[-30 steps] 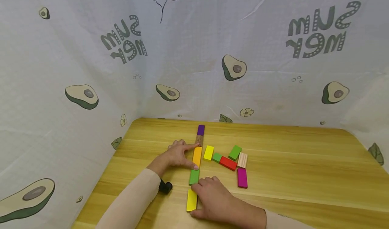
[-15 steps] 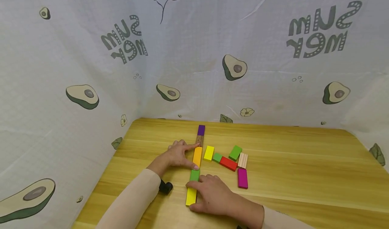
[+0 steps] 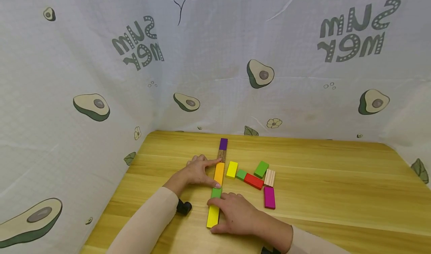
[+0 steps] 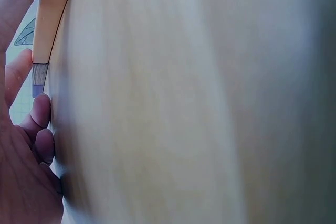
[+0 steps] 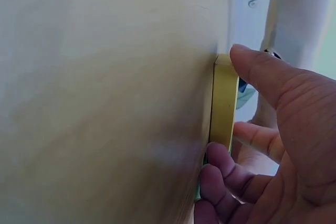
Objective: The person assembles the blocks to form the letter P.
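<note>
A row of wooden blocks runs away from me in the head view: a long yellow block (image 3: 212,218) nearest, then a green block (image 3: 216,192), an orange block (image 3: 219,172), a brown block (image 3: 222,155) and a purple block (image 3: 223,144). My left hand (image 3: 198,171) spans the orange block lengthwise, index fingertip by the brown end and thumb by the green end. Thumb and index of my right hand (image 3: 240,214) grip the yellow block by its ends. Its far end meets the green block, partly hidden by my index finger.
Right of the row lie a short yellow block (image 3: 232,170), a small green block (image 3: 241,174), a red block (image 3: 253,181), another green block (image 3: 261,169), a striped wood block (image 3: 269,178) and a magenta block (image 3: 269,198). A printed curtain (image 3: 215,67) stands behind the table (image 3: 330,186).
My right hand has slid the long yellow block away from me, closing the gap to the green block; over the last half second it barely moves. My left hand stays in place.
</note>
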The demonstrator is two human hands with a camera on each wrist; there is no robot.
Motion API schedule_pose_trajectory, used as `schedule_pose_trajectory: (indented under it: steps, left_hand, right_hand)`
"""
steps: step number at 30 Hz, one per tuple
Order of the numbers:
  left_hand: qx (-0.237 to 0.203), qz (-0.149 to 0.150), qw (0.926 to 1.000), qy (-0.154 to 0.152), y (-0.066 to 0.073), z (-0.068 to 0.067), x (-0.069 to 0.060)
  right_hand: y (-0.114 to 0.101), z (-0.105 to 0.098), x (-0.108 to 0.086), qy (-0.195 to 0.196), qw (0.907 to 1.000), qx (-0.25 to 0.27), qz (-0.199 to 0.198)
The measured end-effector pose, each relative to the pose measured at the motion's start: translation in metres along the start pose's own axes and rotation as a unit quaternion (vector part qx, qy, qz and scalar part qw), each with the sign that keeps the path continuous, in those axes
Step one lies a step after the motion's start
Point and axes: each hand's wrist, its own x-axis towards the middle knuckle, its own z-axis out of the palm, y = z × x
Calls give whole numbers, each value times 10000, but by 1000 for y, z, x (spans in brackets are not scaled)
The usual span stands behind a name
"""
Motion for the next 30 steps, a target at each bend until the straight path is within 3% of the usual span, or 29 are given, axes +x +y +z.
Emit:
schedule_pose_trajectory:
  steps: [5, 9, 12, 15, 20, 23, 30]
  left_hand:
    - [-18, -21, 10000, -13, 1, -1, -1]
    - [-75, -2, 10000, -14, 1, -1, -1]
    - [-59, 15, 10000, 11, 0, -1, 0]
    - [-42, -18, 10000, 3, 1, -1, 0]
    - [-113, -96, 9999, -40, 2, -3, 0]
    - [-189, -109, 9997, -55, 2, -2, 0]
    - [-180, -48, 9998, -52, 2, -2, 1]
  right_hand:
    - [1, -2, 1, -127, 9998, 145, 27]
    - [8, -9, 5, -247, 9976, 641, -37]
    - [19, -20, 10, -86, 9959, 906, -2]
    - [34, -35, 18, 378, 9966, 668, 307]
    - [72, -59, 36, 991, 9922, -208, 726]
    - [93, -68, 46, 841, 9927, -660, 557]
    - [115, -74, 62, -95, 9927, -1195, 167]
